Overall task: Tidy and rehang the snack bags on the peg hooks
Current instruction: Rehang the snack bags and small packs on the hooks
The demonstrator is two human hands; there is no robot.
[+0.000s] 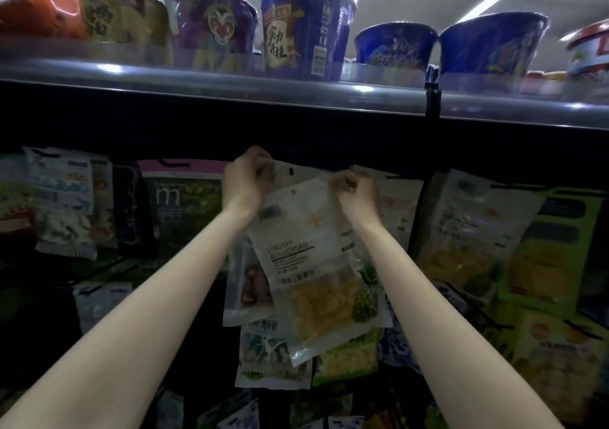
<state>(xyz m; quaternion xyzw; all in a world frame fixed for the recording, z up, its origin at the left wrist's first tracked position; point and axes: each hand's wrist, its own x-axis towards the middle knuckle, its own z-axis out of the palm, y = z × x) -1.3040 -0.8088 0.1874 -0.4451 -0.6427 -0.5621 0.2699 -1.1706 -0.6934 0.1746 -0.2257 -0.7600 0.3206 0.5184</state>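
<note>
Centre frame: pineapple snack bag (316, 263), glossy flat pouch, white upper half, clear lower window showing yellow slices, small round hang hole near its top edge. It sits tilted, top leaning left.

Right hand (357, 191) has fingers curled, pinching the bag's top right corner. Left hand (245, 181) is curled round the top of a second pouch (244, 283) behind it, clear film with brown contents, up under the dark shelf lip (296, 95). The peg itself is hidden by the hands.

Both sides: more hanging pouches, crinkly film; green-framed pack (543, 263) at right, blue-white packs (66, 204) at left. Top of frame: round instant noodle cups (303, 29) on the shelf, shrink-wrapped, purple and blue.
</note>
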